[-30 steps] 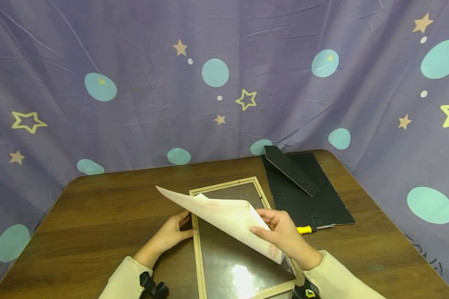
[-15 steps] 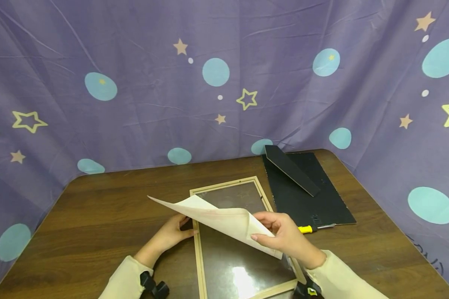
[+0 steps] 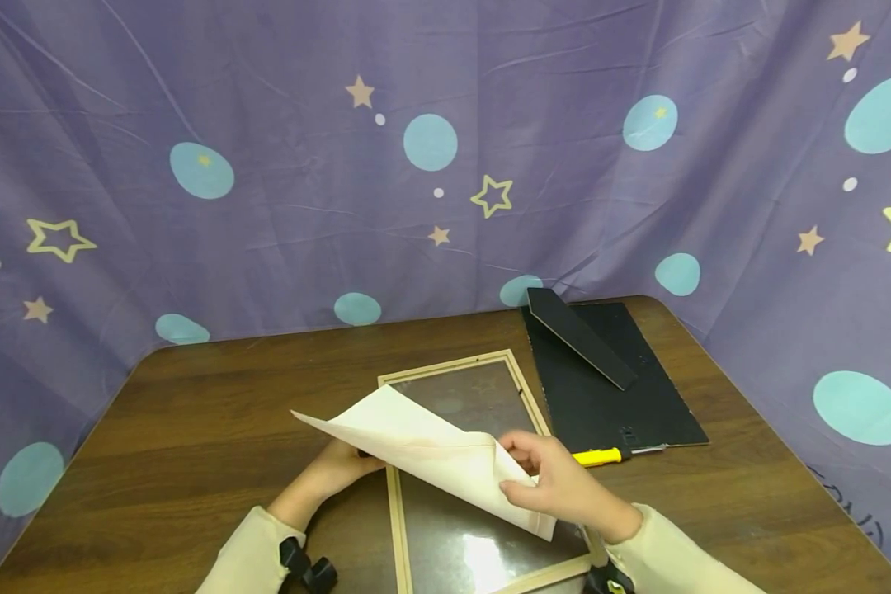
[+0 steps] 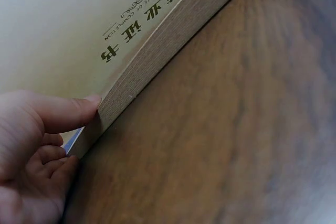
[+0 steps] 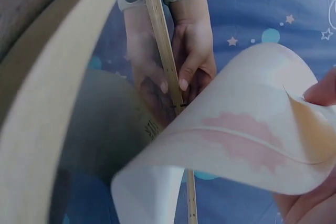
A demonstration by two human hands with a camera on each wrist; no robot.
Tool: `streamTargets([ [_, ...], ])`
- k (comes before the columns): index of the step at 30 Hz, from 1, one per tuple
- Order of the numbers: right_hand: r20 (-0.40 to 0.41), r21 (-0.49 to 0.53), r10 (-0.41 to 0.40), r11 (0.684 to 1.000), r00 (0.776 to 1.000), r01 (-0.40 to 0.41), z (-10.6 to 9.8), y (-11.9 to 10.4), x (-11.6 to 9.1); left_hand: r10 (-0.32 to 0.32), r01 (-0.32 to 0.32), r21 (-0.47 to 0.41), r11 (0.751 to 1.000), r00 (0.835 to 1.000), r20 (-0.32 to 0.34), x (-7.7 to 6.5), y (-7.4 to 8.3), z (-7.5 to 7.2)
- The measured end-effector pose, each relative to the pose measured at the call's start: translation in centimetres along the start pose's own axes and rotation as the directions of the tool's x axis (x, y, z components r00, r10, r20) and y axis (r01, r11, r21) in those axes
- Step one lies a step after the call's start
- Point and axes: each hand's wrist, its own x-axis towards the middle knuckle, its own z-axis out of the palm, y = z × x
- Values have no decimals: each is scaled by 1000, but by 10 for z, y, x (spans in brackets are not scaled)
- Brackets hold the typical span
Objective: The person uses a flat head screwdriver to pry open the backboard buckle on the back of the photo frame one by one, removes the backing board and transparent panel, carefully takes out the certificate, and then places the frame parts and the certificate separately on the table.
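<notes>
A wooden picture frame (image 3: 397, 520) with a clear pane lies on the table. My left hand (image 3: 334, 476) holds its left side; in the left wrist view the thumb (image 4: 68, 114) is on the rail, with the other fingers curled below. Above the pane, my right hand (image 3: 553, 487) pinches a sheet of paper (image 3: 431, 454) by its right part. The sheet is bent and tilted, its pale back facing up. Pink blotches mark the paper (image 5: 236, 135) in the right wrist view. "Certificate of Completion" lettering (image 4: 142, 19) shows beside the rail in the left wrist view.
A black backing board (image 3: 594, 412) lies at the back right, its stand leg (image 3: 579, 337) slanting across it. A yellow-handled screwdriver (image 3: 597, 457) lies along the board's near edge. Behind the wooden table (image 3: 193, 429) hangs a purple curtain (image 3: 304, 181).
The right hand has come down a little toward me with the paper, uncovering more of the screwdriver handle. The paper's left corner has dropped and partly covers the left hand, which stays at the frame.
</notes>
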Motion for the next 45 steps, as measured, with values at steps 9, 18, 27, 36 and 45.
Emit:
streamTargets([
  [9, -113, -186, 42, 981, 993, -62, 10, -7, 9, -23, 23, 37, 999, 1000, -4, 1, 3, 0],
  [18, -99, -262, -24, 965, 995, -3, 16, -14, 14, 5, -4, 10, 1000, 1000, -16, 3, -2, 2],
  [27, -112, -383, -221, 909, 969, 163, 21, -15, 14, 34, -34, 14, 999, 999, -5, 6, -6, 3],
  [36, -306, -346, -358, 905, 882, 247, 20, -11, 14, 61, -60, -35, 998, 998, 14, 5, -7, 2],
  [45, -423, -87, -246, 969, 872, 231, 16, -15, 12, 11, -11, 13, 1000, 1000, 26, 6, -5, 1],
])
